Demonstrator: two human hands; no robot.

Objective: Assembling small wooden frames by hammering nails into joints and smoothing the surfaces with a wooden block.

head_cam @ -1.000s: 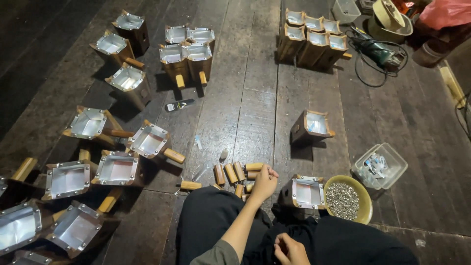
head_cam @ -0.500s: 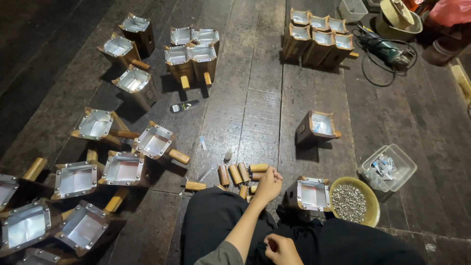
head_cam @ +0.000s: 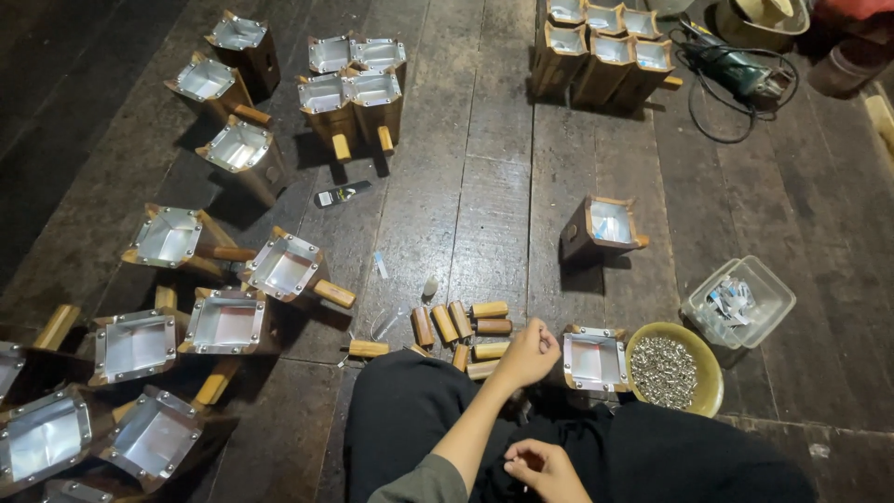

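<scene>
My left hand [head_cam: 527, 354] reaches forward from my lap, fingers curled down over a loose pile of short wooden pegs [head_cam: 466, 326] on the plank floor. Whether it grips a peg is hidden under the fingers. Just right of it stands a small wooden box with a metal-lined opening [head_cam: 594, 359]. Beside that is a yellow bowl of small metal rivets [head_cam: 663, 371]. My right hand [head_cam: 545, 469] rests low in my lap on dark trousers, fingers curled in; I cannot tell if something small is pinched there.
Several metal-lined wooden boxes with peg handles lie at the left [head_cam: 223, 321], in a group at the back [head_cam: 352, 88] and in a row at the far right [head_cam: 601, 47]. One box [head_cam: 603, 225] stands alone. A clear plastic tub [head_cam: 740, 300] and a power tool with cord [head_cam: 740, 74] are at the right.
My left hand stays over the pegs, its fingers curling a little tighter. My right hand has barely shifted in my lap. The view has tilted slightly.
</scene>
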